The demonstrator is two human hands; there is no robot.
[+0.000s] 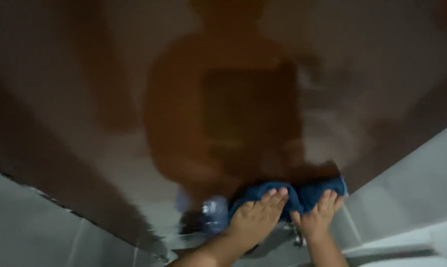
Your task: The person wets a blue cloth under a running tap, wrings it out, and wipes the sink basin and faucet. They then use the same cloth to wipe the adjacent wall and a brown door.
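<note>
Blue and bunched into a thick roll, a terry cloth (295, 194) lay pressed against a glossy dark-brown panel (85, 99) near the lower middle of the head view. Both of the person's hands were on it. The left hand (255, 217) lay flat with its fingers (273, 198) stretched forward and close together over the left half of the roll, palm down, pressing rather than gripping. The right hand (316, 217) sat just beside it on the right half, fingers likewise extended and laid over the top of the fabric; whether the thumb curled under the cloth could not be told. The two hands were near each other, with a short fold of cloth showing between them.

The brown surface was shiny enough to throw back a blurred orange-brown reflection of a figure (223, 109) above the hands. Pale grey tiled surfaces (30, 222) bordered the panel at the lower left, and a similar light surface (411, 183) bordered it at the lower right. A small blurred bluish-white object (213, 212) showed just left of the cloth, close to the left hand; its kind could not be made out. The whole picture was soft with motion blur, so finer detail of the fabric and the fingertips was lost.
</note>
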